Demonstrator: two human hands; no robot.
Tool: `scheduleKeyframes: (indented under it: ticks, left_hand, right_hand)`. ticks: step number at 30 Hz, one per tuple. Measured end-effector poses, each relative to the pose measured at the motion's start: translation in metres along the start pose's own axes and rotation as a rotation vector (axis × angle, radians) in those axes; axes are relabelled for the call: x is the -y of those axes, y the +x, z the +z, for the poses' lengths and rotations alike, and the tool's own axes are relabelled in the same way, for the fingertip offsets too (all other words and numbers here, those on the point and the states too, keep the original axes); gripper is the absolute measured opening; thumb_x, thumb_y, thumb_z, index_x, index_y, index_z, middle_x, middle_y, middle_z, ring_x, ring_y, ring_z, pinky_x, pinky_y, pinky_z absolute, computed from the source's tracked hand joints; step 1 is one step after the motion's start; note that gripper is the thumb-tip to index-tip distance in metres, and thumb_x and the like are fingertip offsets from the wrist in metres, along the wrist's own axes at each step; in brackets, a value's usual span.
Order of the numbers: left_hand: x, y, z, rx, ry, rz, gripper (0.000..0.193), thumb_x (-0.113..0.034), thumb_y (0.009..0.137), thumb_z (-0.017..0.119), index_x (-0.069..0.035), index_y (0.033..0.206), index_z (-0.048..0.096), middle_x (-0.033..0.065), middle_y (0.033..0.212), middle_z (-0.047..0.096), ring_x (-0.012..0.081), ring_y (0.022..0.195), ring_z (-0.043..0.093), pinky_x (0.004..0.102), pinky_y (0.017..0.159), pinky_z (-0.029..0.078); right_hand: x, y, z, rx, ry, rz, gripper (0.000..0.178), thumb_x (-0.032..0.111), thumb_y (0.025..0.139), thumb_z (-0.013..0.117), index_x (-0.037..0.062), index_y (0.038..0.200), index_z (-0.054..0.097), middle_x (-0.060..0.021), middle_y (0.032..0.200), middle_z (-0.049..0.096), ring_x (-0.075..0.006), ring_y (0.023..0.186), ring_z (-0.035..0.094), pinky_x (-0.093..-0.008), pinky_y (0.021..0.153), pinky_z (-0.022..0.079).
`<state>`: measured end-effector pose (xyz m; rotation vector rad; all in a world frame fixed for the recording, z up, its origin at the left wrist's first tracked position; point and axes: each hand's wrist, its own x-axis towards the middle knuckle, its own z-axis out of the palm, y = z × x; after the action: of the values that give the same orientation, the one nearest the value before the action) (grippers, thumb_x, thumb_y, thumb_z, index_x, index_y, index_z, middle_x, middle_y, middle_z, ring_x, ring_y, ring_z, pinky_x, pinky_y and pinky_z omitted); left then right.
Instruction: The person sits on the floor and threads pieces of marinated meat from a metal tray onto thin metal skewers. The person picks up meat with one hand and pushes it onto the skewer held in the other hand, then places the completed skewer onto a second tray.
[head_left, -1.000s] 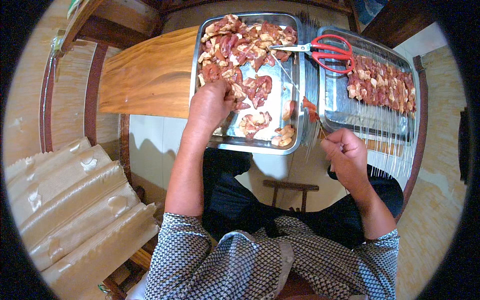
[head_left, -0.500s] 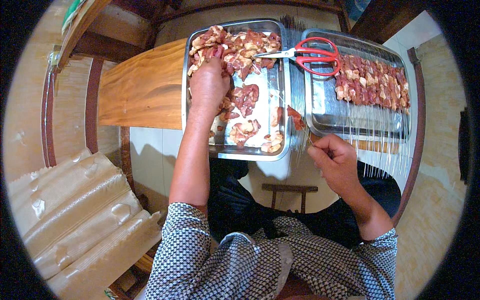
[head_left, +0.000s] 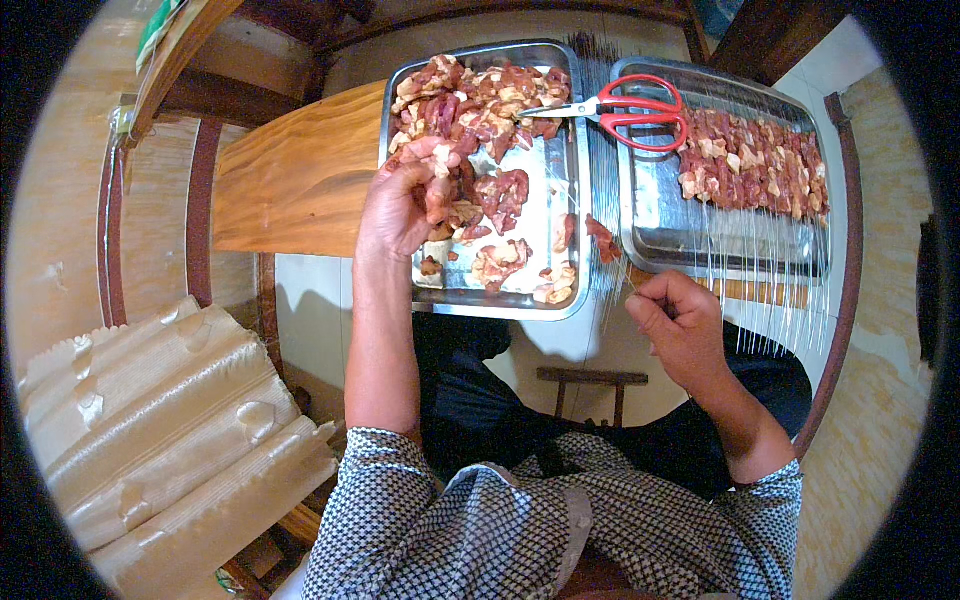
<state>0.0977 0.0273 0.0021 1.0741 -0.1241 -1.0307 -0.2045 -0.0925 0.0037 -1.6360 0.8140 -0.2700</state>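
Note:
My left hand (head_left: pixel 400 205) is over the left side of a metal tray (head_left: pixel 540 215), its fingers closed on a small pale-pink piece of meat. Around it in the tray lie a heap of raw meat pieces (head_left: pixel 500 95) and several loose pieces nearer me. My right hand (head_left: pixel 682 325), thumb and forefinger pinched, grips the lower end of a thin metal skewer (head_left: pixel 627 274). One dark red piece of meat (head_left: pixel 602 240) sits toward the skewer's far end, beside the tray's right edge.
Red-handled scissors (head_left: pixel 645 118) lie across the tray's right rim. A second metal tray (head_left: pixel 650 225) on the right holds a row of loaded meat skewers (head_left: pixel 752 163). Many bare skewers (head_left: pixel 600 170) lie between the trays. Wooden bench (head_left: pixel 300 180) beneath; ridged tan sheet (head_left: pixel 170 420) at left.
My left hand has drawn back from the meat heap and turned, bringing up a piece of meat. My right hand keeps its hold on the skewer. The view has shifted slightly.

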Motion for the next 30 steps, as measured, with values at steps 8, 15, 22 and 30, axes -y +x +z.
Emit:
scheduleKeyframes:
  ticks: [8, 15, 22, 30]
  left_hand:
    - [0.017, -0.001, 0.01, -0.09, 0.414, -0.033, 0.009, 0.0, 0.087, 0.051, 0.002, 0.092, 0.058, 0.0064, 0.073, 0.056, 0.011, 0.058, 0.052, 0.0235, 0.045, 0.046]
    - [0.023, -0.002, -0.005, -0.233, 1.86, 0.308, 0.012, 0.003, 0.071, 0.053, 0.004, 0.081, 0.06, 0.0264, 0.082, 0.061, 0.0398, 0.08, 0.061, 0.0445, 0.069, 0.048]
    - [0.017, -0.005, -0.015, -0.133, 1.984, 0.186, 0.014, -0.004, 0.078, 0.05, 0.004, 0.077, 0.061, 0.0225, 0.074, 0.062, 0.0363, 0.071, 0.062, 0.0422, 0.066, 0.05]
    - [0.003, -0.012, -0.009, 0.107, 0.083, -0.088, 0.016, -0.01, 0.09, 0.051, 0.001, 0.1, 0.055, 0.0155, 0.088, 0.064, 0.0169, 0.062, 0.061, 0.0319, 0.051, 0.053]
  right_hand:
    - [-0.002, 0.0, 0.002, 0.0, -0.042, -0.071, 0.013, 0.011, 0.075, 0.068, 0.0027, 0.072, 0.059, -0.0041, 0.063, 0.056, -0.0105, 0.056, 0.052, -0.0261, 0.051, 0.042]
    - [0.0, -0.002, 0.0, -0.014, -0.095, -0.14, 0.013, 0.01, 0.074, 0.069, 0.0031, 0.072, 0.059, -0.005, 0.062, 0.056, -0.0117, 0.055, 0.053, -0.0272, 0.052, 0.044]
    - [0.001, -0.004, 0.001, -0.017, -0.098, -0.198, 0.013, 0.011, 0.075, 0.069, 0.0033, 0.074, 0.059, -0.0048, 0.063, 0.057, -0.011, 0.057, 0.053, -0.0274, 0.054, 0.044]
    - [0.004, -0.005, 0.0, 0.059, 0.013, -0.065, 0.011, 0.011, 0.077, 0.067, 0.0027, 0.076, 0.06, -0.0034, 0.065, 0.058, -0.0106, 0.058, 0.053, -0.0268, 0.055, 0.045]
